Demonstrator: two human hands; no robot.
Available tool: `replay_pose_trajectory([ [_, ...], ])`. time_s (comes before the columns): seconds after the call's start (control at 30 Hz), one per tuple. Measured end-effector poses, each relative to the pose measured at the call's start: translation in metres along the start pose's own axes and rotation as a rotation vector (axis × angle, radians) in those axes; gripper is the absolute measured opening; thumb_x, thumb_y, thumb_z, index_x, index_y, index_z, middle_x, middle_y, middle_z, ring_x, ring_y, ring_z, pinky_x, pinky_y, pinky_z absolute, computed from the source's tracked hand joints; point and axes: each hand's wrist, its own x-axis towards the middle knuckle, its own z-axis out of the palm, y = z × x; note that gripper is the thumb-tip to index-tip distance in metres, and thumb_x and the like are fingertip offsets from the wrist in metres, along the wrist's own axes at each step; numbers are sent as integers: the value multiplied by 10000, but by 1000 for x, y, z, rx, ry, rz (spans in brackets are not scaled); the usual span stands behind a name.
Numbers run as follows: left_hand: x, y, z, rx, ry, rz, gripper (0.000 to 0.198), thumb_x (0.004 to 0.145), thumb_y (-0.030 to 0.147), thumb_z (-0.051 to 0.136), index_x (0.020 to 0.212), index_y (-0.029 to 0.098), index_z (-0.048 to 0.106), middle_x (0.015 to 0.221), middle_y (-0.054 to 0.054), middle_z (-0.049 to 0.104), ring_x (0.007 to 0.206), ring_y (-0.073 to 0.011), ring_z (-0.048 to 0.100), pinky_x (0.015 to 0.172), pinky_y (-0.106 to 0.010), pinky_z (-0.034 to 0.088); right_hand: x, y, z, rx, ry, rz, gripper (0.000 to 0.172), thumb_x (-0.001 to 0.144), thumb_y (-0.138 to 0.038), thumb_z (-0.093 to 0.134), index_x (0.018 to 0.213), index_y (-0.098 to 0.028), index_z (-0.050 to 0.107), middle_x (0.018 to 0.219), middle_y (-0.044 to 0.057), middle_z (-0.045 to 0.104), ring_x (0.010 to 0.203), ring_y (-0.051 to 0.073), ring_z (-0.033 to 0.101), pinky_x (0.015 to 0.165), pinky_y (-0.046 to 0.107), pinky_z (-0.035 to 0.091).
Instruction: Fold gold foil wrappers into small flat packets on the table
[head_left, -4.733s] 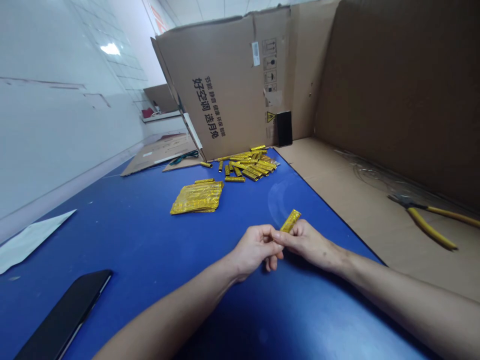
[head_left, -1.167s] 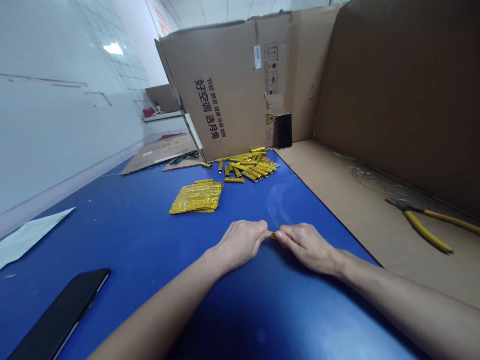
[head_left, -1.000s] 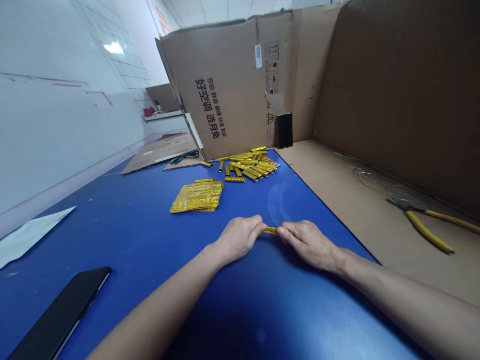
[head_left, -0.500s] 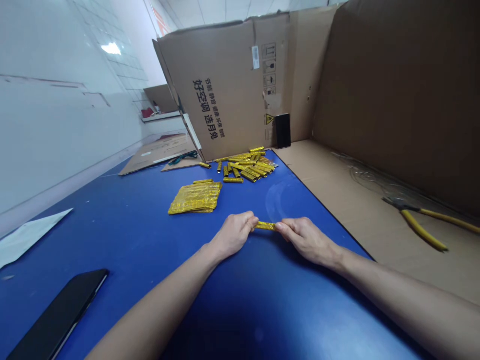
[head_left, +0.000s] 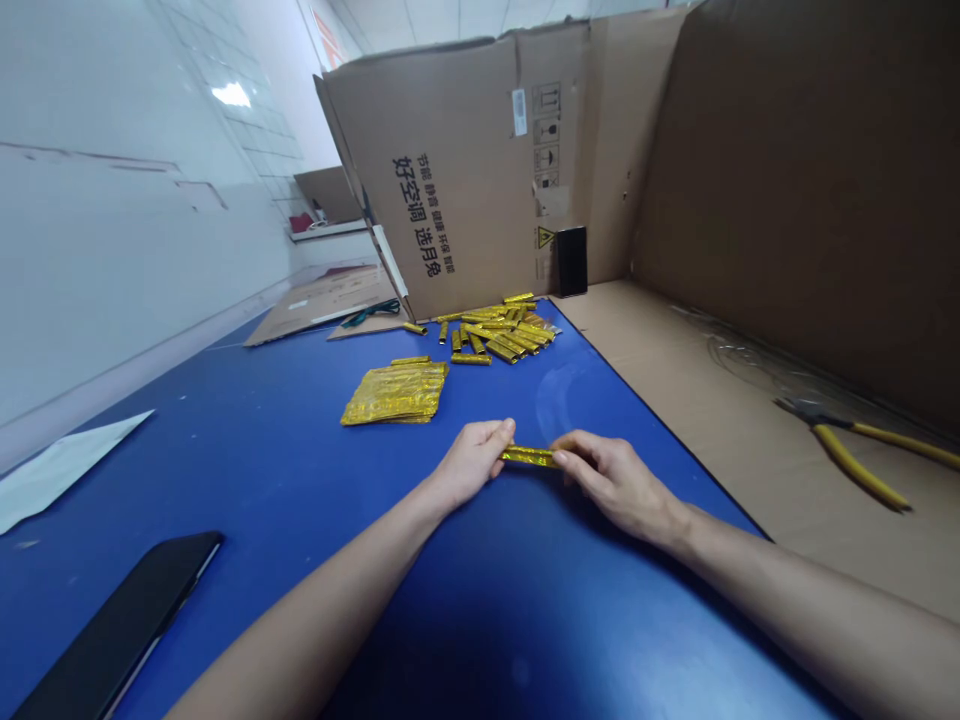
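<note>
Specimen: gold foil stick (head_left: 529,456), held level between my hands, over the blue surface (head_left: 247,480).
Left hand (head_left: 472,465): narrow pinch on the stick's left end.
Right hand (head_left: 611,487): narrow pinch on its right end.
Ahead: flat stack of gold foil packets (head_left: 394,393); beyond it, loose heap of gold foil sticks (head_left: 495,335) by the cardboard carton (head_left: 450,180).
Right: yellow-handled pliers (head_left: 855,465) on a cardboard sheet (head_left: 675,400).

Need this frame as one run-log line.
left hand: pinches gold foil strip end | right hand: pinches other end | nearby: gold foil stack, gold foil pile
</note>
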Motion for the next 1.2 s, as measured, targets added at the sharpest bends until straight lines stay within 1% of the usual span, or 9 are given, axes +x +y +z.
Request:
replay_pose_trajectory([
  [0.07, -1, 1, 2, -44, 8, -8, 431, 816, 531, 320, 688, 145, 465, 440, 52, 429, 374, -64, 356, 398, -180, 281, 2, 2, 1, 13, 7, 54, 289, 840, -376, 370, 711, -186, 545, 560, -25, 517, 478, 103, 444, 488, 226, 340],
  [0.23, -2, 4, 8, -131, 36, -18, 306, 715, 421, 551, 799, 138, 470, 537, 43, 499, 441, -67, 446, 446, -182, 362, 6, 9, 0, 31, 45, 114, 349, 845, -407, 343, 629, -186, 504, 497, -32, 501, 423, 94, 431, 441, 220, 322],
  [0.4, -2, 6, 11, -188, 59, -27, 283, 692, 376, 561, 795, 122, 491, 550, 25, 524, 448, -72, 471, 461, -195, 390, 8, 11, -2, 61, 71, 148, 407, 851, -443, 307, 558, -190, 433, 446, -41, 447, 398, 84, 403, 424, 216, 313],
  [0.47, -2, 6, 11, -202, 84, -31, 280, 695, 384, 553, 767, 119, 497, 533, 19, 528, 434, -74, 471, 450, -195, 385, 7, 11, -2, 75, 79, 146, 367, 843, -451, 326, 621, -188, 455, 489, -42, 470, 412, 83, 411, 431, 216, 321],
  [0.57, -2, 5, 10, -222, 146, -39, 269, 704, 386, 543, 741, 125, 492, 509, 22, 524, 412, -69, 459, 431, -183, 363, 5, 12, 1, 117, 80, 108, 252, 801, -433, 434, 842, -190, 486, 609, -37, 522, 467, 85, 439, 456, 217, 341],
  [0.63, -1, 4, 11, -240, 175, -49, 262, 707, 386, 538, 733, 130, 485, 501, 26, 523, 403, -67, 453, 423, -179, 352, 5, 14, 2, 144, 62, 82, 245, 775, -391, 491, 919, -192, 481, 647, -36, 524, 491, 85, 437, 462, 215, 342],
  [0.77, -2, 6, 13, -281, 169, -69, 271, 702, 400, 534, 696, 136, 475, 494, 21, 525, 399, -74, 454, 424, -188, 353, 7, 15, 3, 203, 44, 89, 172, 771, -320, 489, 877, -185, 491, 612, -46, 485, 472, 77, 405, 453, 215, 338],
  [1.0, -4, 11, 15, -308, 164, -68, 264, 701, 386, 535, 654, 138, 458, 499, 30, 511, 415, -63, 444, 451, -185, 352, 10, 15, 2, 284, 41, 118, 123, 734, -249, 488, 833, -176, 480, 603, -45, 492, 472, 77, 408, 444, 212, 342],
  [1.2, -4, 8, 16, -301, 137, -60, 278, 712, 394, 539, 656, 133, 460, 515, 21, 514, 422, -65, 442, 447, -188, 354, 9, 15, 1, 278, 12, 147, 141, 760, -310, 479, 739, -172, 498, 559, -47, 486, 434, 71, 392, 412, 206, 314],
])
